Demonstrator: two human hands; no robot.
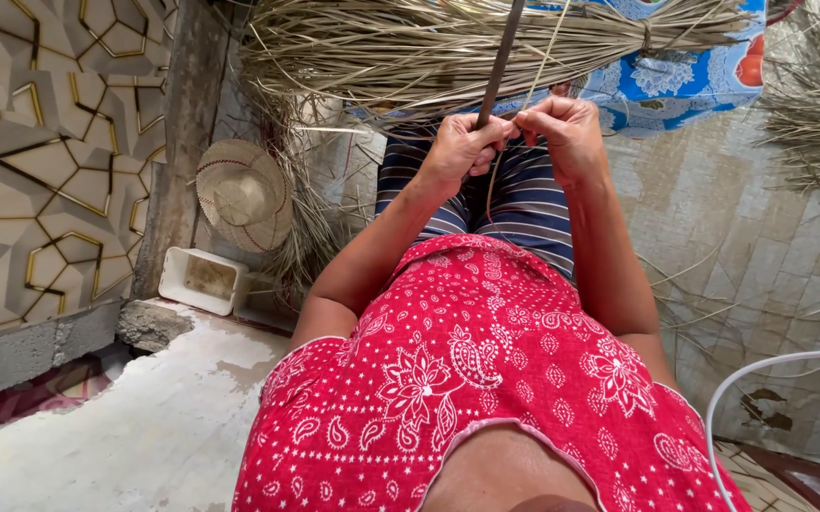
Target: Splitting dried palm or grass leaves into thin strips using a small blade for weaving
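My left hand (462, 147) is closed around a long dark blade-like tool (501, 59) that points up and away from me. My right hand (562, 133) sits right beside it, fingers pinched on a thin pale straw strip (544, 59) that runs upward along the tool. Both hands meet above my lap, over striped blue shorts (524, 204). A large bundle of dried straw (448, 47) lies just beyond my hands, resting on a blue patterned cloth (675, 76). I wear a red patterned top (467, 379).
A woven straw hat (242, 194) and a white plastic tub (203, 280) lie on the floor at left by a patterned wall (40, 161). Loose straw (818, 114) is scattered at right on the tiled floor. A white cable (761, 374) curves at lower right.
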